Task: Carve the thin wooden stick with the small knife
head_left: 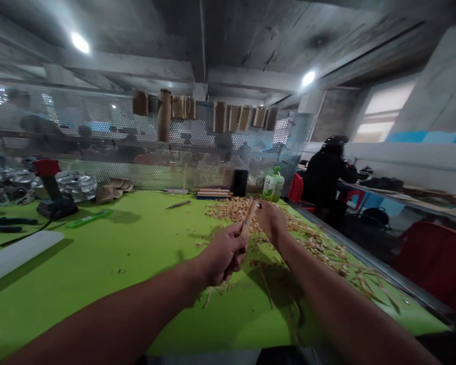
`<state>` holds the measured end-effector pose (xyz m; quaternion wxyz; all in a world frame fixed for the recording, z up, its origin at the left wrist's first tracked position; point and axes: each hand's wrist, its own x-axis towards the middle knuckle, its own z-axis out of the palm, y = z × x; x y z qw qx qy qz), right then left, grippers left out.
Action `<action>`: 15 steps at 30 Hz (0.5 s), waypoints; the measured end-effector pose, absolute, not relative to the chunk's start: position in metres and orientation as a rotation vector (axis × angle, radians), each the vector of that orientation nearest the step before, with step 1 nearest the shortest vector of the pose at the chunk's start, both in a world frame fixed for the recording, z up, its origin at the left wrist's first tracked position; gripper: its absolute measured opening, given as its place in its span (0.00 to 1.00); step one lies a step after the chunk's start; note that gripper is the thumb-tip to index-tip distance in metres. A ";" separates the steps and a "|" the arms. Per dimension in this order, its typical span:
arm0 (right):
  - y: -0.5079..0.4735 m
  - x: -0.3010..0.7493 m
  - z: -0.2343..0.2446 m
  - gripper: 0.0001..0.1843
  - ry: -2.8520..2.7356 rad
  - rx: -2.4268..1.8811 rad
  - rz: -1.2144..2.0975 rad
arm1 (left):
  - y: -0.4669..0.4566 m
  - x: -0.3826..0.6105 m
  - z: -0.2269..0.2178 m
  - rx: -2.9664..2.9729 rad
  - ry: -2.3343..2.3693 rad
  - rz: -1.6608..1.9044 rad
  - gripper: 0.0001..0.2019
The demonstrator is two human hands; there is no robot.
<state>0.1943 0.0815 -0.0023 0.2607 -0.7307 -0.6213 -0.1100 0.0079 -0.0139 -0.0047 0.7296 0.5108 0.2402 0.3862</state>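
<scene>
My left hand (224, 253) is wrapped round a narrow pale wooden stick (251, 215) that tilts up and away from me. Close to the stick's upper end is my right hand (270, 220), closed and blurred. A small dark shiny bit shows between it and the wood, but what the hand holds is mostly hidden. Curly wood shavings (233, 209) lie on the green tabletop (144, 253) behind both hands and along the right side. Longer thin strips (266, 284) are under my right forearm.
At left are a red cordless drill (49, 175), pliers (9, 223), a green cutter (89, 218) and a white bar (23, 256). At the back stand a green bottle (273, 185) and a black box (240, 182). A person (327, 172) sits beyond the right edge.
</scene>
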 end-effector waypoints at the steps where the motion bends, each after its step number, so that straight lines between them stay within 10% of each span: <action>1: 0.084 0.201 -0.002 0.20 -1.658 -2.005 -0.273 | -0.015 0.008 -0.005 1.139 0.502 0.846 0.18; 15: 0.059 0.161 -0.007 0.15 -2.006 -1.703 -0.384 | 0.008 0.009 -0.005 1.111 0.663 1.088 0.07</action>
